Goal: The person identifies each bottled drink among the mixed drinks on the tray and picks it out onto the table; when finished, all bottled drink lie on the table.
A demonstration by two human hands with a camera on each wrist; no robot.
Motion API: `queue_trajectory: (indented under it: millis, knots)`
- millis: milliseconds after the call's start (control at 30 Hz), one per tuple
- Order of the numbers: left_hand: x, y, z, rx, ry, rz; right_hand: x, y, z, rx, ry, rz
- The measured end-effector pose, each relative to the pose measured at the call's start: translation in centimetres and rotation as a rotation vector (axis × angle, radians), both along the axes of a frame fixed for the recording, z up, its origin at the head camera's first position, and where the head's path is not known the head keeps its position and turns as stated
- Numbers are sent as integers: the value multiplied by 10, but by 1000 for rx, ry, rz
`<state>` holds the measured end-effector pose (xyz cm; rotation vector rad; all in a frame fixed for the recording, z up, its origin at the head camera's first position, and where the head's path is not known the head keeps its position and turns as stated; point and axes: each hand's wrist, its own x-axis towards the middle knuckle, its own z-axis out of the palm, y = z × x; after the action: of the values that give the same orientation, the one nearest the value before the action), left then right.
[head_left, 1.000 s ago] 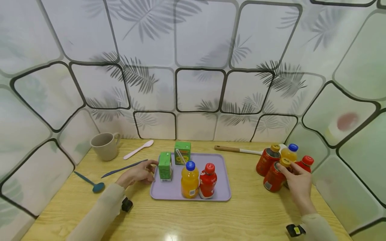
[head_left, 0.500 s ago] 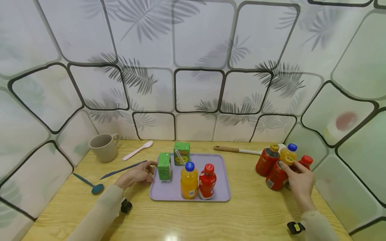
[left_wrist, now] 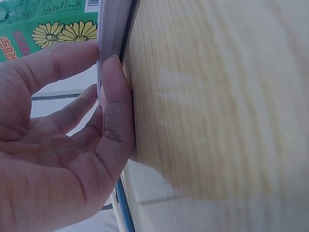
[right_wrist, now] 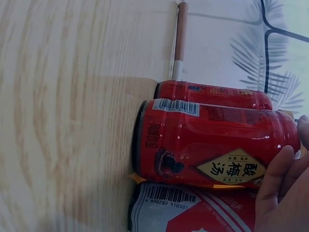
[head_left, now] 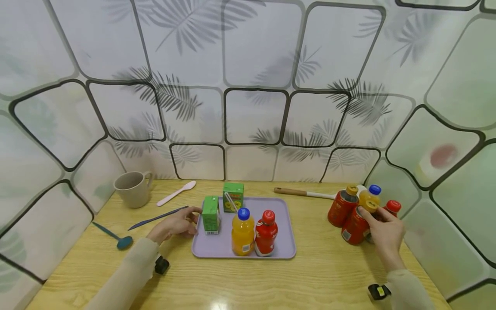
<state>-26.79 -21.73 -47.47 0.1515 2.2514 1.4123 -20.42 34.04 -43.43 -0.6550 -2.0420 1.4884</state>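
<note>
My left hand (head_left: 179, 222) is at the left edge of a lilac tray (head_left: 281, 228). In the left wrist view, its curled fingers hold the tray's rim (left_wrist: 110, 29) beside a green drink carton (left_wrist: 63, 24). My right hand (head_left: 386, 231) grips a red sour plum drink bottle (head_left: 353, 228) near its yellow cap, the bottle standing on the table. Close around it stand another dark red bottle (head_left: 339, 212), a blue-capped orange juice bottle (head_left: 369, 196) and a red-capped bottle (head_left: 394, 207), partly hidden by the hand. Its label faces the right wrist camera.
The tray bears two green cartons (head_left: 211, 215), an orange juice bottle (head_left: 243, 237) and a red bottle (head_left: 266, 234). Leftward lie a mug (head_left: 133, 189), pink spoon (head_left: 176, 193), blue knife-like utensil (head_left: 156, 218) and teal ladle (head_left: 124, 243). A wooden-handled utensil (head_left: 294, 191) lies behind.
Over the first half second the right hand shifted the held bottle slightly right and back, against its neighbours. Since then it has stayed put. The left hand remains at the tray edge.
</note>
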Motion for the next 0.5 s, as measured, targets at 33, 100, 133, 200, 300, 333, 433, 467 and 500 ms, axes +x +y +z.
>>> queue_trajectory:
  millis: [33, 100, 133, 200, 300, 333, 433, 467, 500]
  knots:
    - [0, 0, 0, 2, -1, -9, 0, 0, 0, -15, 6, 1]
    - [1, 0, 0, 10, -2, -18, 1, 0, 2, -47, 28, 5]
    - [1, 0, 0, 13, -4, -19, 2, 0, 2, -70, 43, 8]
    - [1, 0, 0, 23, 0, -12, 2, -1, 3, -89, 95, 9]
    - [2, 1, 0, 26, 7, -6, 4, -2, 5, -109, 185, 18]
    - [2, 1, 1, 26, 9, -5, 4, -3, 6, -107, 213, 22]
    - [3, 1, 1, 22, 15, -7, 6, -6, 9, -150, 288, 41]
    - [3, 1, 2, 20, 14, -6, 6, -7, 10, -166, 309, 51]
    - [3, 1, 2, 17, 13, -5, 6, -8, 11, -170, 331, 63]
